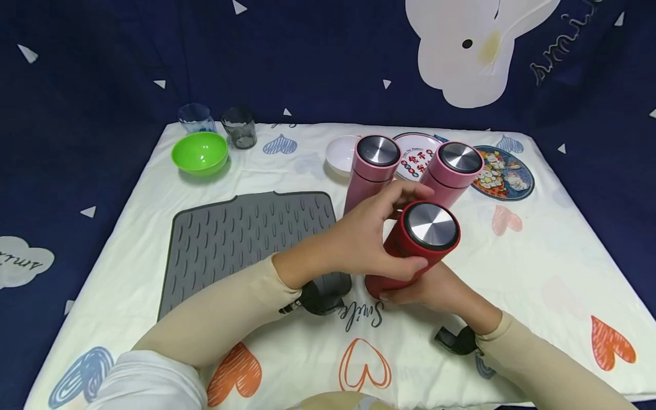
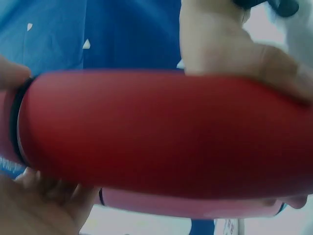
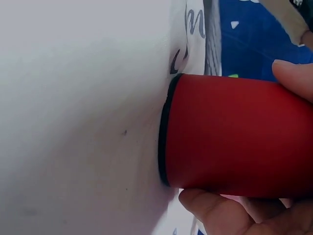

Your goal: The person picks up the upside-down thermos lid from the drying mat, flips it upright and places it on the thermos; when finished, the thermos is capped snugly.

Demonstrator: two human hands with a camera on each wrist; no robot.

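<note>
Both of my hands hold a red thermos bottle with a shiny steel-topped lid. In the head view my left hand grips it near the lid, thumb on the near side. Lower down, my right hand grips the body near the base. The right wrist view shows the thermos's dark-rimmed base right at the white cloth, with fingers on one side and the thumb on the other. Just behind the left hand stand two pink thermoses, one on the left and one on the right.
A grey ridged mat lies left of the hands. Farther back left are a green bowl, a clear bluish glass and a dark glass. Behind the pink thermoses sit a white bowl, a white plate and a colourful plate.
</note>
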